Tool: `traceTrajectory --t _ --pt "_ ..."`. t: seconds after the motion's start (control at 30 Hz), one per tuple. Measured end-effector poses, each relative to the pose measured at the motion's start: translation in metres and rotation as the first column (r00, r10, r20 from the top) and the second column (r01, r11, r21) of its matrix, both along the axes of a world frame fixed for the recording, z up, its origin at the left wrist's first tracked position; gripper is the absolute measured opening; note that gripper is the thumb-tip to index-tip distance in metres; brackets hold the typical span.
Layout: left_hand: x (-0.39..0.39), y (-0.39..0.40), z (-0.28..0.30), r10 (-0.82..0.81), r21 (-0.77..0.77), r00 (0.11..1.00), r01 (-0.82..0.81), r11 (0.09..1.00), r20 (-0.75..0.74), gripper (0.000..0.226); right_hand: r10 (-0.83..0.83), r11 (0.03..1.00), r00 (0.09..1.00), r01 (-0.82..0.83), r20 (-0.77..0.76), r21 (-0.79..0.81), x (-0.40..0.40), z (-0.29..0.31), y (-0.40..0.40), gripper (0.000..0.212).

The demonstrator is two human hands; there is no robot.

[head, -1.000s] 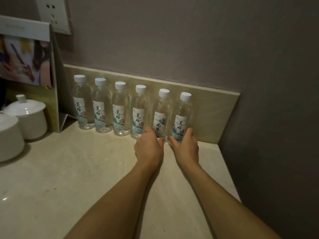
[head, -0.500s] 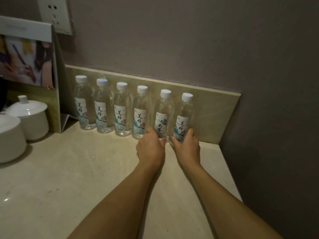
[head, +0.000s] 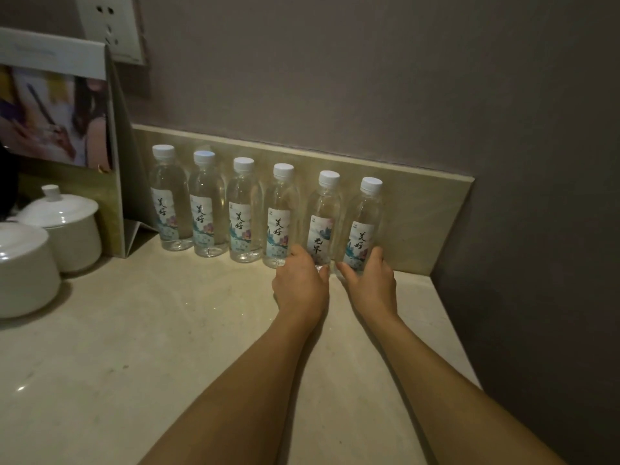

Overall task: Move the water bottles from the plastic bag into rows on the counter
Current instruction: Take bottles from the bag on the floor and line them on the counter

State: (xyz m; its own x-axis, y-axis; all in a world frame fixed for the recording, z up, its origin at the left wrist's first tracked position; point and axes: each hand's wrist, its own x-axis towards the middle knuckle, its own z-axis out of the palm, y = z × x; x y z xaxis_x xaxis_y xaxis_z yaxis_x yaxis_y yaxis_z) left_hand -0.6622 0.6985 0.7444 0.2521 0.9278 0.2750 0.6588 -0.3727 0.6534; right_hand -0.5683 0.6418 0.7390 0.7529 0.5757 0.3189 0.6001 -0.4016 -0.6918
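Six water bottles upright in one row on the bench (head: 167, 330), close along the low beige backsplash (head: 419, 209), each clear with a white cap and a printed label. From left to right: first bottle (head: 169, 199), second bottle (head: 205, 206), third bottle (head: 243, 213), fourth bottle (head: 281, 218), fifth bottle (head: 324, 219), sixth bottle (head: 364, 226). First four close together, nearly touching; a slightly wider gap between fourth and fifth. Five labels alike in their script, the fifth turned to show different characters. Two bare hands reaching in from the near edge, forearms crossing the bench. Left hand (head: 300, 283) at the base of the fifth bottle, fingers (head: 297, 251) curled round its left side, thumb at its right near the foot. Right hand (head: 370, 280) at the base of the sixth bottle, fingers (head: 375, 255) wrapped round its right side, thumb against its left. Both bottles standing on the bench, not lifted. Thumbs of the two hands just beside each other between the two bottles. Two white lidded ceramic cups at the far left: one lidded cup (head: 67, 226) farther back, another larger-looking cup (head: 23, 270) nearer, partly cut by the frame edge. One folded card stand (head: 57, 105) with a blurred printed picture behind the cups, just left of the first bottle. One wall socket (head: 110, 25) above it. No plastic bag in view.
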Motion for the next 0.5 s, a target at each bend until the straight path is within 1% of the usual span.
traceTrajectory --t 0.13,0.27,0.37,0.5 --pt "-0.004 -0.001 -0.001 -0.009 -0.009 0.999 0.009 1.000 0.035 0.046 0.000 1.000 1.000 0.000 -0.004 -0.002 0.000 0.000 0.000 0.044" --pt "-0.009 -0.003 0.001 -0.037 -0.016 0.997 0.038 0.999 0.062 0.046 0.005 1.000 1.000 -0.005 0.013 -0.010 -0.001 0.002 0.000 0.045" --pt "-0.012 -0.008 0.003 -0.063 -0.020 0.995 0.065 0.998 0.075 0.043 0.012 1.000 1.000 -0.012 -0.003 -0.007 -0.002 0.001 -0.001 0.046" --pt "-0.014 -0.009 0.001 -0.106 -0.002 0.989 0.107 0.994 0.104 0.039 0.038 0.999 0.998 -0.038 -0.052 -0.011 -0.004 0.005 -0.003 0.058"
